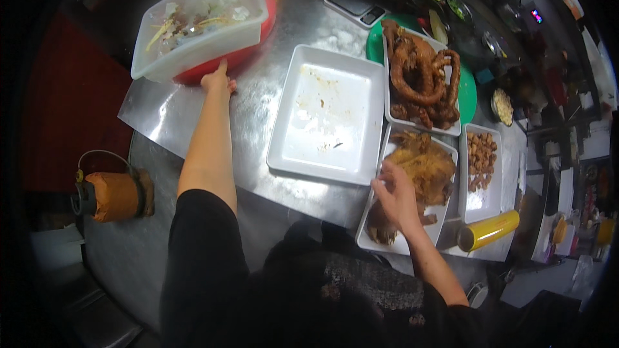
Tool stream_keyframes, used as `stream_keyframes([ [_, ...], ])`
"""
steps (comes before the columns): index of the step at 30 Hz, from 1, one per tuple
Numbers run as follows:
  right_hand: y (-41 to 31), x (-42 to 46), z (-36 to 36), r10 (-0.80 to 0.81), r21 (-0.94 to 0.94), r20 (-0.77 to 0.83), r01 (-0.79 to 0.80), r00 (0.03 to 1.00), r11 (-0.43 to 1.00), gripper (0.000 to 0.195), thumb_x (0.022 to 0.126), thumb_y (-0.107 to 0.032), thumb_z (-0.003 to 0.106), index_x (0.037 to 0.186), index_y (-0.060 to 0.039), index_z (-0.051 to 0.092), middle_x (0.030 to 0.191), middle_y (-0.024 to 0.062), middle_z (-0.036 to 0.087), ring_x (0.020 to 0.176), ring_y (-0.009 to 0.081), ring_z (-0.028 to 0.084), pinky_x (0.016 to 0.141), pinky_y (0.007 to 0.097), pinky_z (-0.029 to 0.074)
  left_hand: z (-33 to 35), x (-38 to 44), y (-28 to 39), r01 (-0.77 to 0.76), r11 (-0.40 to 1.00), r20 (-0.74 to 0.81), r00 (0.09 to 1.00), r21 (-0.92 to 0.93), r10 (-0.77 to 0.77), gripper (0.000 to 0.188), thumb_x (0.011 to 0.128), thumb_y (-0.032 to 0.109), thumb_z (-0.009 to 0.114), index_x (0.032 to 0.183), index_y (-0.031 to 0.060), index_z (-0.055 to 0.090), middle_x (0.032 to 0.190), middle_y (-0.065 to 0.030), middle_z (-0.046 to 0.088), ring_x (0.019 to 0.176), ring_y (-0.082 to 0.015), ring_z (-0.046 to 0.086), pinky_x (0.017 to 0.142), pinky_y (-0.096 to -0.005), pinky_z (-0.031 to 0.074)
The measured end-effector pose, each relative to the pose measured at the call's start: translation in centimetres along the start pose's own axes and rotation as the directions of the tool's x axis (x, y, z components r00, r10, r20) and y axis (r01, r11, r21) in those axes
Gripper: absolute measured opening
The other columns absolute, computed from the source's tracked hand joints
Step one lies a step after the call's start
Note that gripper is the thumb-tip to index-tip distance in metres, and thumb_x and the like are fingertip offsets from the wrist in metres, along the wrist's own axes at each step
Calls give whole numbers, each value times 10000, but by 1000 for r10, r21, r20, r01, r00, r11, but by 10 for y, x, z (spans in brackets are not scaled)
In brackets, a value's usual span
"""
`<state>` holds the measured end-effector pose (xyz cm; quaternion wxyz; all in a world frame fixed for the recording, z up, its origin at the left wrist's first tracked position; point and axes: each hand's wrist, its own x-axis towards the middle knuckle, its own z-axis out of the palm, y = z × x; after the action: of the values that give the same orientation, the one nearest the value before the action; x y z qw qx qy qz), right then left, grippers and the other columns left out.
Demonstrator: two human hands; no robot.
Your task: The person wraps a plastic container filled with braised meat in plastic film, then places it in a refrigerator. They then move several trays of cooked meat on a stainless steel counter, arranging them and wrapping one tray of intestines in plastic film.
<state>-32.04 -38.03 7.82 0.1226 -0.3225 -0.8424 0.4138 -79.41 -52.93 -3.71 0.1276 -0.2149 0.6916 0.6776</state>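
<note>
My left hand (219, 79) is at the lower edge of a red basin (237, 58), which lies under a translucent plastic tub (251, 34) with scraps in it. Its fingers touch the basin's side; whether they grip it cannot be told. My right hand (397, 193) hovers over or rests by the left edge of a white tray (430, 234) of browned cooked meat (425, 169), thumb and fingers apart, holding nothing visible. Between the hands lies a white plastic tray (333, 121) with only brown residue in it. Above the meat tray, another white tray (387, 92) holds dark braised sausage-like coils (420, 77).
A smaller tray (483, 203) holds browned chunks, beside a yellow film roll (493, 231). A digital scale (355, 11) and a green round board (468, 92) are farther back. Food bowls line the far side. An orange-wrapped container (115, 196) stands at left.
</note>
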Motion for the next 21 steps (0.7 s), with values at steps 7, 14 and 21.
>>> stream_keyframes([
  [7, 1, 21, 10, 301, -113, 162, -285, 940, 952, 599, 851, -318, 629, 1274, 80, 482, 993, 258, 659, 913, 348, 659, 837, 414, 506, -24, -137, -26, -721, 333, 722, 676, 608, 147, 656, 768, 647, 641, 849, -1, 690, 812, -222, 682, 788, -329, 670, 740, -423, 502],
  [14, -16, 38, 12, 378, 302, 496, -564, 781, 768, 549, 902, -269, 616, 1284, 96, 468, 599, 70, 617, 425, 103, 505, 369, 255, 384, -47, -114, -67, -737, 149, 679, 669, 660, 301, 521, 858, 457, 581, 1152, 29, 625, 1063, -238, 656, 993, -410, 622, 859, -477, 477],
  [21, -35, 23, 51, 93, 262, 554, -280, 827, 924, 646, 907, -311, 613, 1433, -31, 364, 785, 119, 668, 615, 155, 611, 561, 279, 492, -115, -55, -25, -685, 69, 634, 703, 725, 323, 539, 874, 480, 571, 1160, 24, 598, 1071, -253, 648, 1016, -417, 608, 869, -491, 462],
])
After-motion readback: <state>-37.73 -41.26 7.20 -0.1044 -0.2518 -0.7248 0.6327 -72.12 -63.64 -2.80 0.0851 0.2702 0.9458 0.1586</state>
